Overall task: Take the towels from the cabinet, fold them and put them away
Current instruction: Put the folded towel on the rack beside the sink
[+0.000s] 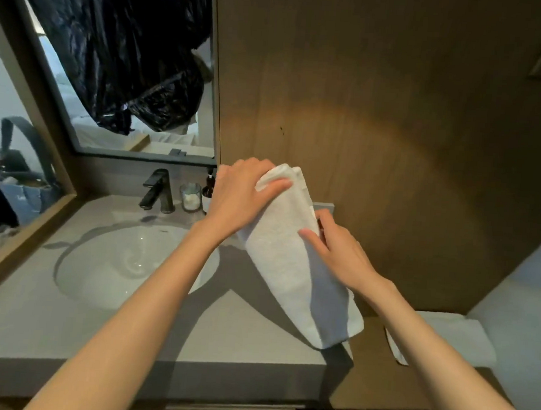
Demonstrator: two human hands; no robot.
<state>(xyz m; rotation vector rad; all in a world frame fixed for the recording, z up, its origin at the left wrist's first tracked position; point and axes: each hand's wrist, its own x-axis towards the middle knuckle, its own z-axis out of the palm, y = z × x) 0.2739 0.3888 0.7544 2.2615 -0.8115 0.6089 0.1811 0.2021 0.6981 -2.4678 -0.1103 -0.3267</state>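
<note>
Towel (293, 269), white, folded into a long narrow strip, held up over the right end of the desk (128, 332). Left hand (244, 197) grasps its top end, thumb across the front, fingers curled behind. Right hand (333, 250) grips the right edge mid-length, thumb on the front face. Lower end hangs free, near the desk corner; can't tell if it touches.

Outward: sink (126, 259) left of the hands, faucet (157, 191), glass jar (190, 196) and dark bottle (208, 188) behind it, mirror (128, 69) above. Second towel (457, 336), white, lies folded on a lower surface to the right.

Progress, judged: one towel likely finished, this one mid-fold, needs crosswise folds, then putting away. Cabinet not identifiable; remaining count unknown.
</note>
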